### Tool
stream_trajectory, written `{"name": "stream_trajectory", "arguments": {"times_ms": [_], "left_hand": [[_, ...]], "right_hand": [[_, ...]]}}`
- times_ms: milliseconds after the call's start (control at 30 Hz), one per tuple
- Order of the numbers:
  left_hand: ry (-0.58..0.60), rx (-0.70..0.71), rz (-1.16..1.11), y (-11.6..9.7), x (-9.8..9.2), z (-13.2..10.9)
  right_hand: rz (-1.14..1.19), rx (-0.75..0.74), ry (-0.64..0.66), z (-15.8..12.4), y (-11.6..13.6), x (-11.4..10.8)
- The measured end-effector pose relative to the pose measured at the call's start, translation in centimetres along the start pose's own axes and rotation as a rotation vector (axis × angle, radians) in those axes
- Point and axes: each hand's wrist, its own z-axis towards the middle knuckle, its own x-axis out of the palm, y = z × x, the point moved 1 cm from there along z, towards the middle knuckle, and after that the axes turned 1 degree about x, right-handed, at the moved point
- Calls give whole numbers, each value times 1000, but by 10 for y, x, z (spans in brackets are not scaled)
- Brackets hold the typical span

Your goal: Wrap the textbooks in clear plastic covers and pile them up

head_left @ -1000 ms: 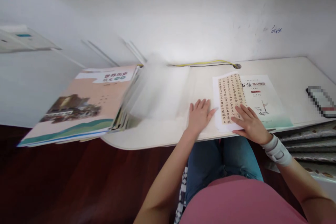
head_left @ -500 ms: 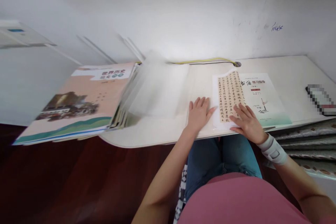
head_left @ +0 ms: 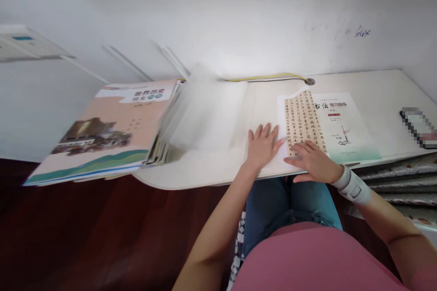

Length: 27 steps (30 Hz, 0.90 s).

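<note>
My left hand [head_left: 262, 146] lies flat and open on the white desk [head_left: 211, 168], fingers spread, its fingertips just left of a calligraphy sheet [head_left: 302, 120]. My right hand [head_left: 312, 163] rests on the lower end of that tan sheet with fingers bent, pressing it near the desk's front edge. The sheet lies partly over a white and green calligraphy workbook [head_left: 341, 127].
A stack of textbooks [head_left: 109, 134] with a pink history cover overhangs the desk's left end. A translucent folder [head_left: 208, 113] lies beside it. A yellow cable [head_left: 266, 77] runs along the wall. A phone [head_left: 419, 127] sits at the right edge. Dark wooden floor lies below.
My right hand has slid left and down along the calligraphy sheet toward the desk's edge, with its fingers curling. The left hand has stayed in place.
</note>
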Motion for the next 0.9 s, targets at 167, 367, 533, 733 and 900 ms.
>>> {"name": "stream_trajectory", "arguments": {"times_ms": [167, 367, 533, 733, 900], "left_hand": [[29, 11, 25, -2, 0, 0], [18, 14, 44, -3, 0, -1], [21, 3, 31, -3, -1, 0], [21, -2, 2, -2, 0, 1], [5, 6, 31, -1, 3, 1]], "right_hand": [[12, -63, -2, 5, -9, 12], [3, -70, 53, 13, -5, 20], [26, -115, 83, 14, -9, 14], [-58, -167, 69, 22, -7, 5], [-93, -163, 65, 11, 5, -9]]}}
